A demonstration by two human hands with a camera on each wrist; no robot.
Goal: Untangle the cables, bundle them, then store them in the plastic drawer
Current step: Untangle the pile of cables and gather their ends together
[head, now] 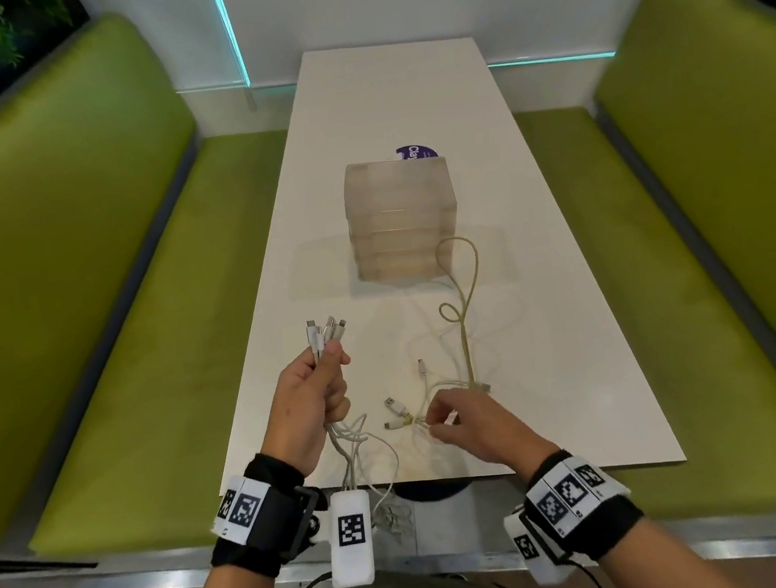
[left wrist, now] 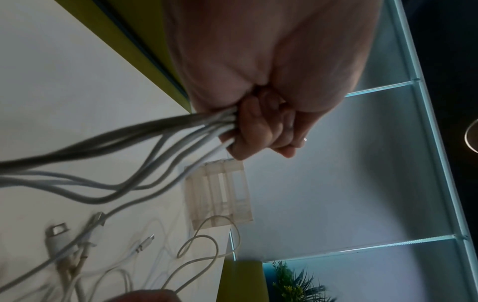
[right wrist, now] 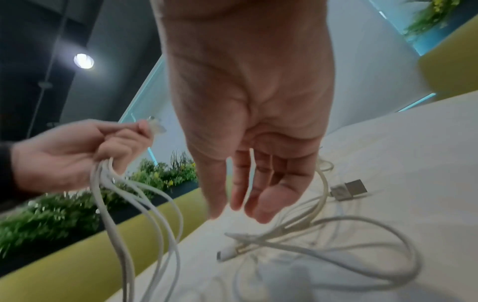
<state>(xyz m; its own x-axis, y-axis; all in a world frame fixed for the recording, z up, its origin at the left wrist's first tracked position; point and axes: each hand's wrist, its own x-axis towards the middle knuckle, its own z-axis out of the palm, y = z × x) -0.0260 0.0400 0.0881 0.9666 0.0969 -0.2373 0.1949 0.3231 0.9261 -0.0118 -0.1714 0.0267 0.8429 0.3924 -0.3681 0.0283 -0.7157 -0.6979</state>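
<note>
While left hand (head: 313,394) grips cables (head: 327,334); plastic drawer (head: 401,217) closed.

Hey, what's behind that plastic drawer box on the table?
Behind the plastic drawer a purple round sticker or disc with white lettering peeks above its top edge. Only part shows; the drawer covers the rest, so the full word cannot be read.

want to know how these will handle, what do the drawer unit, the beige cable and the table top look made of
Drawer unit: frosted translucent plastic, seemingly; the drawers' edges show through it.
Beige cable: looks braided fabric, matte and tan, holding stiff loops; the weave is too small to confirm.
Table top: smooth white, faintly reflective, probably laminate.
</note>
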